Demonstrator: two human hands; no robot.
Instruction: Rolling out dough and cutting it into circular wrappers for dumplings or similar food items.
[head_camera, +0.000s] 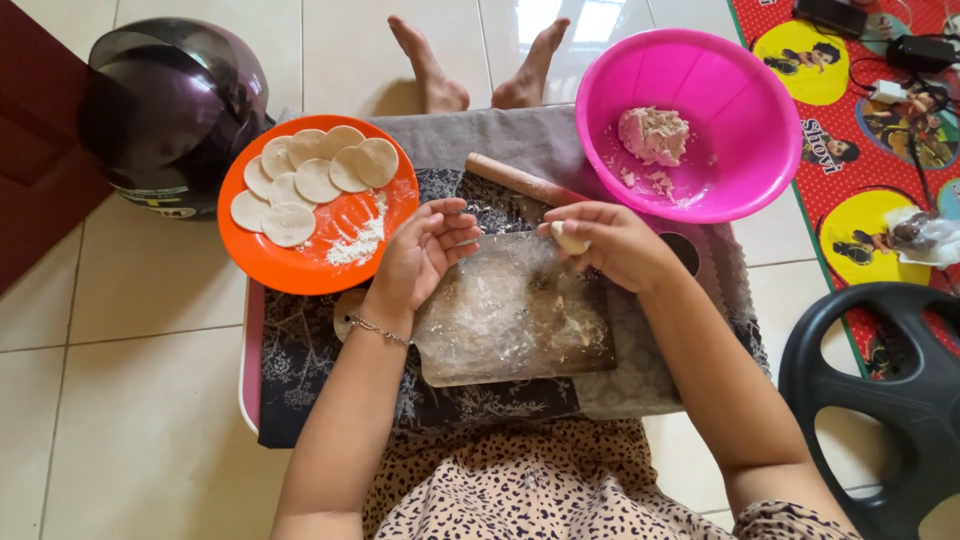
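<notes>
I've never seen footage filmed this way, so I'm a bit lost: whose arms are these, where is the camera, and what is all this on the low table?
There is no machine here. The single picture comes from a camera worn on a person's head, looking down, so the two bare arms are the wearer's own. The feet at the top belong to someone else sitting opposite.

The right hand pinches a small dough ball in its fingers. The left hand is open, palm turned toward it, holding nothing, with a bracelet at the wrist.

Under the hands lies a floured board on a cloth-covered low table. A wooden rolling pin lies behind it. On the left, an orange plate holds flat dough rounds and some flour. On the right, a pink bowl holds a lump of dough.
</notes>
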